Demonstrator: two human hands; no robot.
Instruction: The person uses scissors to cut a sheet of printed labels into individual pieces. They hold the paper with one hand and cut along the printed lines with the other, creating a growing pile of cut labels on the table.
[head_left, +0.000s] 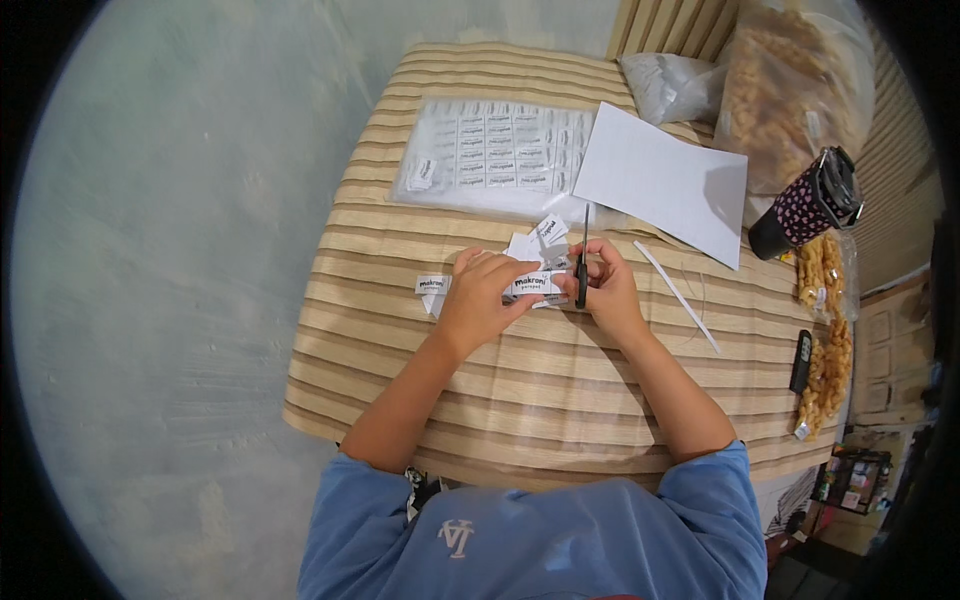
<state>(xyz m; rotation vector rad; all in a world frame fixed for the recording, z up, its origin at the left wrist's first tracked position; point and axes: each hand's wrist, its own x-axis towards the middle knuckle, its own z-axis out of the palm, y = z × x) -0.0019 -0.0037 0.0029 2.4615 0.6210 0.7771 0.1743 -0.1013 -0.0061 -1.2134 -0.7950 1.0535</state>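
Note:
Between both hands is a printed white paper label strip. My left hand pinches its left part between thumb and fingers. My right hand holds black-handled scissors, blades pointing away from me, and its thumb touches the strip's right end. Whether the blades are apart cannot be told. Under and behind the hands lies a loose pile of cut paper labels, some at the left beside my left hand. Behind them, printed label sheets lie on or in clear plastic, with a few small labels on top.
A white paper sheet lies back right, near a thin paper strip. Farther right stand a black patterned tumbler, a large bag of snacks, smaller snack packs and a black box cutter or similar tool. A striped cloth covers the table.

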